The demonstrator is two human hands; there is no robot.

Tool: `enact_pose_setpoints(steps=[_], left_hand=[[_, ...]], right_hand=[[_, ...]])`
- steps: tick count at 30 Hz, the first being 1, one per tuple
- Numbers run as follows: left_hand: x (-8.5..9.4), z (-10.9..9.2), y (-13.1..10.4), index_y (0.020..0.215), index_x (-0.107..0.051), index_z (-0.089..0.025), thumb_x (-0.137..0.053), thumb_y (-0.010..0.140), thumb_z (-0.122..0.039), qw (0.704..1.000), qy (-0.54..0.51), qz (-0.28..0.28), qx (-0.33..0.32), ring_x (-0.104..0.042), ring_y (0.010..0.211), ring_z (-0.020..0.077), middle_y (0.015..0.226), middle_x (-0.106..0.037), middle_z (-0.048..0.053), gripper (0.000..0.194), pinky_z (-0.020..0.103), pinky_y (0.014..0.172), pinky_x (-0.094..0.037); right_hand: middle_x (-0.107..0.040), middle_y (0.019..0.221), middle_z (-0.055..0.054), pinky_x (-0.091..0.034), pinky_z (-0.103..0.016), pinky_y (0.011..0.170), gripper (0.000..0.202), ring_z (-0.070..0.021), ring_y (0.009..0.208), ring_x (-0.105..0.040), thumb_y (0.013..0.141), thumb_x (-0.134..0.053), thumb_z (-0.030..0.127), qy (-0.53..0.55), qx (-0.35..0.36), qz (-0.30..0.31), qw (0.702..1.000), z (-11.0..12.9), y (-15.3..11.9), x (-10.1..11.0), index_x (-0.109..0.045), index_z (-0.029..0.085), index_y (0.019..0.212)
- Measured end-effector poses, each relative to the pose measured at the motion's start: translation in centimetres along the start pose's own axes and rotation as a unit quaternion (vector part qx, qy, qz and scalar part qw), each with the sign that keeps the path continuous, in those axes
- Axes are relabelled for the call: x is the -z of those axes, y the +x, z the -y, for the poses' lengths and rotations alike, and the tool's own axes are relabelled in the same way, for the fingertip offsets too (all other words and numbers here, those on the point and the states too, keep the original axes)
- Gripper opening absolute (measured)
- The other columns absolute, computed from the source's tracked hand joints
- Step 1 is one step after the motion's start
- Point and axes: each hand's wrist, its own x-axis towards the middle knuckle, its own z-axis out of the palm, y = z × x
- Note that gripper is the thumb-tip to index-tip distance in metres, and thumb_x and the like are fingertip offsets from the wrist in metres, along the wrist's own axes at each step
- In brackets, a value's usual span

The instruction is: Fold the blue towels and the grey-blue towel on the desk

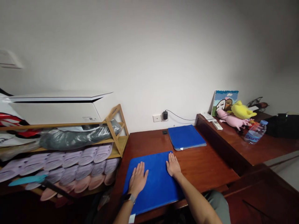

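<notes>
A blue folded cloth (156,183) lies flat near the front of the brown wooden desk (198,168), a white tag showing at its lower left corner. My left hand (138,179) rests palm down on its left part, fingers stretched out. On the cloth's right edge, toward the far corner, my right hand (173,165) lies flat with its fingers extended. Neither hand grips anything. Farther back sits a second blue cloth (185,137), folded into a stack, with a small white tag on its front edge.
At left stands a wooden rack (119,130) with several slippers (87,155) and a white box (56,112). A raised surface at right bears plush toys (243,110), a plastic bottle (255,133) and a remote (217,125). A charger (165,115) is plugged into the wall.
</notes>
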Motion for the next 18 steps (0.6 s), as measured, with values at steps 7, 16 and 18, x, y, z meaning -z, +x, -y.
enact_pose_setpoints(steps=[7,16,18], left_hand=[[0.8,5.7,-2.4,0.169,-0.044,-0.010,-0.027,0.108,-0.051,0.997,0.022,-0.029,0.061,-0.044,0.163,0.0339,0.172,-0.052,0.018,0.075,0.056,0.134,-0.035],[1.4,4.7,-2.3,0.169,-0.043,-0.009,-0.024,0.107,-0.038,0.997,0.025,-0.050,0.057,-0.047,0.161,0.0330,0.169,-0.056,0.018,0.072,0.057,0.136,-0.031],[1.5,2.2,-2.4,0.172,-0.038,-0.010,-0.024,0.108,-0.034,0.997,0.022,-0.063,0.040,-0.045,0.163,0.0316,0.171,-0.054,0.017,0.070,0.057,0.137,-0.030]], right_hand=[[-0.015,0.184,-0.013,-0.013,-0.042,0.140,0.071,-0.0241,0.172,-0.014,0.113,-0.022,0.037,-0.017,-0.010,0.008,1.000,0.3,-1.3,0.9,-0.023,0.002,0.175],[-0.019,0.183,-0.010,-0.014,-0.040,0.140,0.070,-0.0240,0.172,-0.018,0.114,-0.022,0.041,-0.014,0.015,-0.016,1.000,-0.2,-6.2,-1.8,-0.026,0.008,0.176],[-0.018,0.184,-0.009,-0.014,-0.040,0.140,0.071,-0.0239,0.172,-0.017,0.114,-0.021,0.041,-0.010,0.011,-0.009,1.000,-0.1,-6.2,-1.6,-0.026,0.008,0.176]])
